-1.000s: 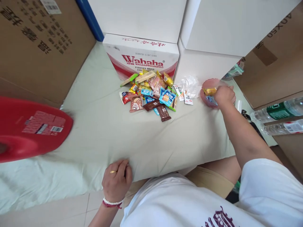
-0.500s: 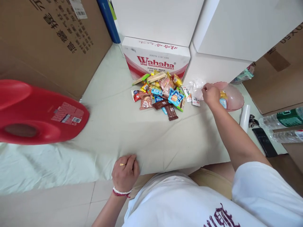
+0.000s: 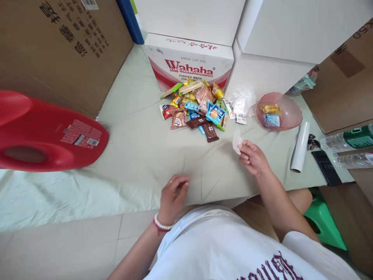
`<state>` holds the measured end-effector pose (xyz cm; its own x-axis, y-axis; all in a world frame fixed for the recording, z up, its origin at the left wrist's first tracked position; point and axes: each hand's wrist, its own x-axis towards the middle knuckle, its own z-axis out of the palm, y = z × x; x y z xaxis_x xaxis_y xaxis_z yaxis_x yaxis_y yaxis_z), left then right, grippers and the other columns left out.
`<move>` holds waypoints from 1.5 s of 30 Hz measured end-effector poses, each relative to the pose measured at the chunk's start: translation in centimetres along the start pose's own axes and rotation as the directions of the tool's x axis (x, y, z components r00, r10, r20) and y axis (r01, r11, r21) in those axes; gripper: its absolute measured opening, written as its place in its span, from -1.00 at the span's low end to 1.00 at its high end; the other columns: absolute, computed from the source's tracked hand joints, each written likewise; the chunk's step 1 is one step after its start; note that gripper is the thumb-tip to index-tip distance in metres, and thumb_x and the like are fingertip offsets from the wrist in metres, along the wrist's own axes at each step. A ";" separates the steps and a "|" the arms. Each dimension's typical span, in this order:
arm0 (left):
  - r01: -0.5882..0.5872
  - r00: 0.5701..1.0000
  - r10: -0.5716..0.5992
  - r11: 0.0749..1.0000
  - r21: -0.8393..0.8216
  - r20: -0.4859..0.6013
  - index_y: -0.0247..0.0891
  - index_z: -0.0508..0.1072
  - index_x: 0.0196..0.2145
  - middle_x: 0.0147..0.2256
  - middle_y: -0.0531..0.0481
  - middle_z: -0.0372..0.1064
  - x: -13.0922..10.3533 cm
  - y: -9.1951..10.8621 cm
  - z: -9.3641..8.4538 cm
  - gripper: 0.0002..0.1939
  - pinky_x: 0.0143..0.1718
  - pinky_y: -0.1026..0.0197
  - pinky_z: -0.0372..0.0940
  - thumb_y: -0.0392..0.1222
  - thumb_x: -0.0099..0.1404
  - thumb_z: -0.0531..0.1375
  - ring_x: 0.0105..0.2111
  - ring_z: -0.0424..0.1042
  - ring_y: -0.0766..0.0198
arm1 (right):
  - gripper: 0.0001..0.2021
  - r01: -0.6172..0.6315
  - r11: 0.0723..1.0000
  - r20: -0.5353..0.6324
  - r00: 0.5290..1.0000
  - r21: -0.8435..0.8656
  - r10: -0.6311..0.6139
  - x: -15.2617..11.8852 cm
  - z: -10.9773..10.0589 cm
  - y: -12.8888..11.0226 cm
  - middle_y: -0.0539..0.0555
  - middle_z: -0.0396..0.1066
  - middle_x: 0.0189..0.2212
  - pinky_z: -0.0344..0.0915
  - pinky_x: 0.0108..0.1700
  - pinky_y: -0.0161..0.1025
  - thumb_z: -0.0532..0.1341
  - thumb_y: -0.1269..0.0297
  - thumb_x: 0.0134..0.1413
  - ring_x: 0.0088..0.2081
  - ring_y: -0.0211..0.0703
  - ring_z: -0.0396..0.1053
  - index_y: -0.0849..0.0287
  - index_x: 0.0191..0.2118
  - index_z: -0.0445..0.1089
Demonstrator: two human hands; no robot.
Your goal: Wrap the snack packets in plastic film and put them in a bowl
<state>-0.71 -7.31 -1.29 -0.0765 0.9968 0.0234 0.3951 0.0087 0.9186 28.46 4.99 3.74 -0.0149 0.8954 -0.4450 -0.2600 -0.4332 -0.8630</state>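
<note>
My right hand (image 3: 252, 156) pinches a small translucent plastic piece (image 3: 237, 143) above the cloth, to the lower right of a heap of wrapped snacks (image 3: 199, 107). Nearer the front edge, my left hand (image 3: 174, 194) is raised a little, slightly blurred, with its fingers apart and nothing in them. Against the white block behind lie clear plastic bags (image 3: 243, 102), with small white packets (image 3: 240, 119) in front. A pink translucent bowl (image 3: 294, 112) at the right holds a yellow packet (image 3: 270, 109) and a blue one (image 3: 272, 120).
A Wahaha carton (image 3: 192, 64) stands behind the snacks. To the left are a red jug (image 3: 55, 134) and a large cardboard box (image 3: 64, 50). At the right lie a white roll (image 3: 300, 147), keys, a black phone (image 3: 326, 168) and plastic bottles (image 3: 338, 143). A green stool (image 3: 328, 225) is below.
My right hand has moved from beside the bowl toward the front, with the plastic piece now visible in it. My left hand has lifted and shifted right, its fingers opening.
</note>
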 end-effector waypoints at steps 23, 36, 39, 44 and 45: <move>0.200 0.943 -0.068 0.898 -0.391 0.327 -0.25 0.52 -0.38 -0.41 0.05 0.37 3.8 4.4 9.2 -0.72 -0.31 0.25 0.18 0.05 0.23 0.30 -0.40 0.27 0.31 | -0.73 0.363 0.841 0.107 0.930 -0.400 -0.351 -6.1 0.8 6.6 0.08 0.44 -0.13 0.37 -0.10 -0.14 0.35 -0.03 0.10 -0.16 -0.09 0.38 0.02 -0.19 0.52; 0.456 0.874 -0.204 0.659 -0.598 0.441 -0.25 0.36 -0.38 -0.52 0.16 0.24 3.5 2.1 6.6 -0.59 -0.42 0.31 0.07 0.13 0.17 0.37 -0.51 0.15 0.43 | -0.61 0.167 0.917 0.023 0.985 -0.362 -0.171 -5.5 -1.5 6.4 -0.05 0.27 -0.53 0.09 -0.45 -0.32 0.35 -0.13 0.11 -0.50 -0.30 0.13 0.13 -0.40 0.44; 0.412 0.900 -0.206 0.687 -0.599 0.384 -0.23 0.33 -0.33 -0.42 0.10 0.33 3.5 2.1 6.8 -0.60 -0.38 0.31 0.16 0.15 0.22 0.33 -0.44 0.26 0.40 | -0.57 0.154 0.901 0.039 0.988 -0.406 -0.152 -5.9 -0.5 6.6 -0.07 0.25 -0.57 0.00 -0.50 -0.32 0.30 -0.14 0.16 -0.55 -0.34 0.07 0.14 -0.46 0.39; 0.345 0.927 -0.198 0.785 -0.515 0.320 -0.19 0.34 0.03 -0.07 -0.04 0.46 3.9 2.7 7.6 -0.29 -0.23 0.26 0.31 -0.03 -0.03 0.50 -0.18 0.45 0.26 | -0.55 0.009 0.973 0.064 0.998 -0.229 0.006 -6.5 1.0 6.2 -0.09 0.25 -0.61 -0.13 -0.59 -0.34 0.36 -0.17 0.06 -0.63 -0.40 -0.01 0.14 -0.47 0.34; 0.364 0.918 -0.207 0.778 -0.512 0.337 -0.22 0.37 0.01 -0.11 -0.04 0.48 4.1 2.7 7.7 -0.33 -0.22 0.25 0.31 -0.03 -0.02 0.49 -0.20 0.45 0.25 | -0.55 -0.020 0.981 0.059 0.998 -0.193 0.032 -6.5 0.9 6.0 -0.10 0.25 -0.61 -0.16 -0.61 -0.35 0.38 -0.16 0.02 -0.64 -0.40 -0.03 0.14 -0.47 0.34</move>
<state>7.09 -2.63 -1.71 0.1564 0.9404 -0.3020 -0.1889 0.3285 0.9254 26.12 -3.39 1.66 -0.0806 0.8854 -0.4578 -0.0689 -0.4631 -0.8836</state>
